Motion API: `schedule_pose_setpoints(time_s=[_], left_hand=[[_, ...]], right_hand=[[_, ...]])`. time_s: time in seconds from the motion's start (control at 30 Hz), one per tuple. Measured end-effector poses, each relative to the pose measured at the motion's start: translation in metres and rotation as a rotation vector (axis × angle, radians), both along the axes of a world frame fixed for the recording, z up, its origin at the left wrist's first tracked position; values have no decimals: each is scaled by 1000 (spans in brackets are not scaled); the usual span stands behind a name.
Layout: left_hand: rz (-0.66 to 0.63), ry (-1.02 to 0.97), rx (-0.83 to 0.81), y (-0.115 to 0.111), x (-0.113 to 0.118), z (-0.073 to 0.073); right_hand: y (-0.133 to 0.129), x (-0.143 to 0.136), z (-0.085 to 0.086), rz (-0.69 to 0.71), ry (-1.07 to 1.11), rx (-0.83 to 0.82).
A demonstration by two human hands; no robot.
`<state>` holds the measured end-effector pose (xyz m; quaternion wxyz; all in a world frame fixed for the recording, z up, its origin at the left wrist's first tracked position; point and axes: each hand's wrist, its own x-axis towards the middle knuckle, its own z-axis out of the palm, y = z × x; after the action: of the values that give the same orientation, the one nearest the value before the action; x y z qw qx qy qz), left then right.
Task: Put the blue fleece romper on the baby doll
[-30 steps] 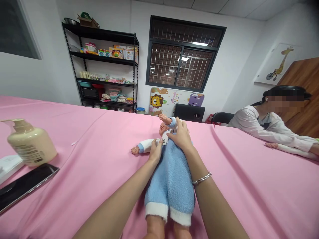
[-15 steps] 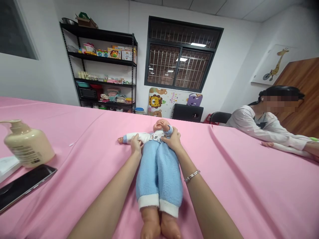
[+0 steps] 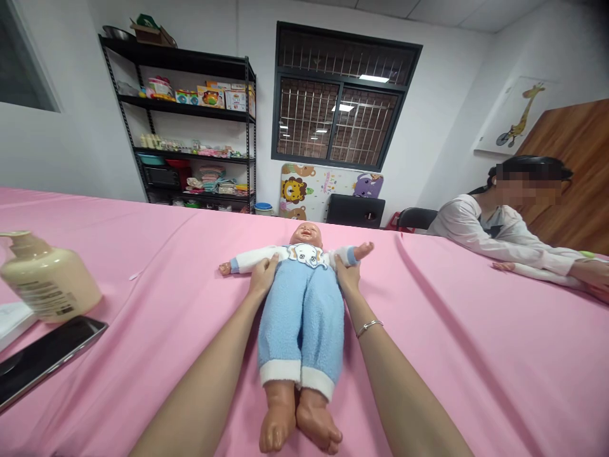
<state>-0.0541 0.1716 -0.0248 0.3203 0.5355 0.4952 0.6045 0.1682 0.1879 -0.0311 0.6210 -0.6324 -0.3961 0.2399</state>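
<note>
A baby doll (image 3: 304, 304) in a white top with an elephant face and fuzzy light blue trousers lies on its back on the pink cloth, feet toward me, both arms spread out. My left hand (image 3: 263, 274) grips the left side of its waist, fingers partly hidden under the clothing. On the other side, my right hand (image 3: 347, 273) grips the waist just below the doll's outstretched arm. A silver bracelet (image 3: 370, 326) circles my right wrist.
At the left of the pink-covered table (image 3: 157, 254) stand a cream pump bottle (image 3: 50, 282), a phone (image 3: 47, 355) and a white object (image 3: 15, 322). A person (image 3: 499, 235) leans on the table at the right. Black shelves (image 3: 190, 111) stand behind.
The doll's arm on the right has swung from over its chest out to the side. My right hand has moved from the chest to the doll's side. The camera view has shifted slightly.
</note>
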Motion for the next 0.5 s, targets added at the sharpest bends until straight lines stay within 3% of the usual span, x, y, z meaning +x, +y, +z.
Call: schedule_pose_setpoints(time_s=[0.1, 0.2, 0.33, 0.5], left_hand=[[-35, -9, 43, 2, -3, 3], [76, -73, 71, 7, -9, 6], [171, -92, 78, 13, -15, 3], [102, 41, 44, 15, -15, -5]], right_hand=[[2, 9, -6, 52, 201, -56], [2, 12, -7, 142, 405, -73], [3, 11, -8, 164, 395, -64], [4, 10, -13, 259, 244, -54]])
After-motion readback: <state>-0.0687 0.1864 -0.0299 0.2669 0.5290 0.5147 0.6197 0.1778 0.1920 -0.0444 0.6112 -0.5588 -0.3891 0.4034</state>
